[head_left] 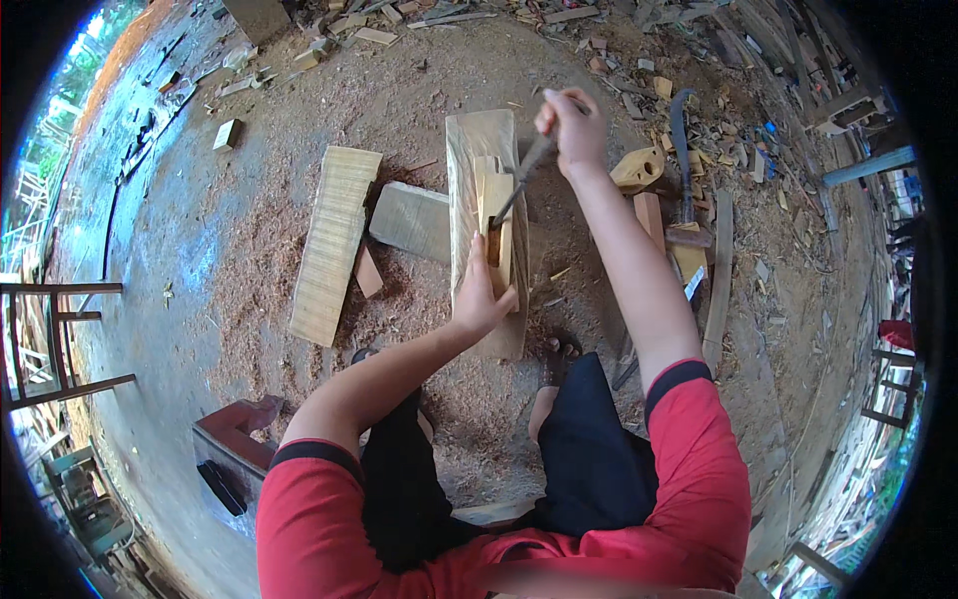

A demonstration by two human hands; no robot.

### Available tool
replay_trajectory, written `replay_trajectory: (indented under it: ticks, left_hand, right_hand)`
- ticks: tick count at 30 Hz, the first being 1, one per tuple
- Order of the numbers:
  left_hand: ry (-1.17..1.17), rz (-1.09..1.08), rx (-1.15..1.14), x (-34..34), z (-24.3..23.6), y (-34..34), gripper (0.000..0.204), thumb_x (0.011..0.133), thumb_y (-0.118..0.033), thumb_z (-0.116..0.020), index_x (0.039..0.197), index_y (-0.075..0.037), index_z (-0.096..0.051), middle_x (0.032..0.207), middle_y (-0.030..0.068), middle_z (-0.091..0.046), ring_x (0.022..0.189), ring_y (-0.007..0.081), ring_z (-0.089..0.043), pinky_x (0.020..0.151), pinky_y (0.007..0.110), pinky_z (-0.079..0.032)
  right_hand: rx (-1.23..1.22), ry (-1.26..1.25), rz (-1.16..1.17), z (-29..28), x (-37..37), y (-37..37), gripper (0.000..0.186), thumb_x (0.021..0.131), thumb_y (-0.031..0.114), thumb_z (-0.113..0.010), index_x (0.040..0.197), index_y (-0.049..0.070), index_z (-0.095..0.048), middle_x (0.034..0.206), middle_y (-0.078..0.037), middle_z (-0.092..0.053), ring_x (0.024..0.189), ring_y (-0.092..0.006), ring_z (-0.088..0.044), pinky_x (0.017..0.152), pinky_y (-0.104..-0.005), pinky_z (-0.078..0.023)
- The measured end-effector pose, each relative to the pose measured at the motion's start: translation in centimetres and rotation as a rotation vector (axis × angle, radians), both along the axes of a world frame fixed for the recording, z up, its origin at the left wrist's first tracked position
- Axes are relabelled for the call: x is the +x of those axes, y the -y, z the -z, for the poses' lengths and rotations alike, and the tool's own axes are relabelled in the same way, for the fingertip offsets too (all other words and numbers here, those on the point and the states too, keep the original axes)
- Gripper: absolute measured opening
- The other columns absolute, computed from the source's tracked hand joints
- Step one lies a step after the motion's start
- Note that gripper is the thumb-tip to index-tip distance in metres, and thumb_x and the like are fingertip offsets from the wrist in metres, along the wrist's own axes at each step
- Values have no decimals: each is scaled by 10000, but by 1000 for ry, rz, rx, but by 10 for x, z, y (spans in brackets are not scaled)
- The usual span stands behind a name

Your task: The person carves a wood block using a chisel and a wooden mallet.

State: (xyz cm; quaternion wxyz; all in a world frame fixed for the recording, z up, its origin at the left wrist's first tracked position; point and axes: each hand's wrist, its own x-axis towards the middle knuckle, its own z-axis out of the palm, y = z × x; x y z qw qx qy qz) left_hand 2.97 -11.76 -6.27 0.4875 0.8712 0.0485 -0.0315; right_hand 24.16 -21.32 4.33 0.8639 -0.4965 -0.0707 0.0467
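Looking down from the person's head, two bare arms in red short sleeves reach out over a dirt floor (200, 250) strewn with sawdust and wood scraps. One long pale log slab (477, 140) lies lengthwise straight ahead, running from near the person's feet away toward the far side of the floor. On top of it stands one smaller wood block (496, 195), upright.

One left hand (481, 295) is wrapped around the near end of the block, fingers closed on it, steadying it against the slab. One right hand (571, 128) is raised at the slab's far right edge, fist clamped shut on the handle of one dark-bladed knife (519, 185). The blade slants down and to the left, its tip meeting the top of the block — just above the left hand.

Left of the slab lie two flat boards: one long ridged plank (329, 240) and one shorter grey board (411, 220) that touches the slab's left edge. One small wedge-shaped offcut (367, 272) lies between them.

Right of the slab, near the right forearm, one curved dark blade (683, 150) lies on the floor beside several short blocks — too jumbled to count. One red wooden bench (235, 439) shows at the lower left, by the person's left elbow.
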Motion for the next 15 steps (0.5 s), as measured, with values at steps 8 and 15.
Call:
replay_trajectory:
  ticks: [8, 15]
  left_hand:
    - [-5, -19, 3, 8, 6, -2, 977, 690, -72, -653, 1347, 53, 59, 1002, 207, -456, 855, 289, -512, 771, 349, -438]
    - [-59, 6, -44, 12, 9, 3, 1025, 704, -85, -674, 1331, 49, 126, 874, 169, -478, 749, 246, -508, 699, 326, -450]
  right_hand:
    - [-190, 234, 235, -34, -62, 1, 209, 807, 129, -627, 695, 47, -471, 533, -21, -507, 470, -93, -497, 449, -222, -384]
    - [-654, 690, 186, -27, -94, -14, 194, 758, 168, -673, 711, 49, -528, 621, -14, -556, 577, -77, -536, 531, -232, -427]
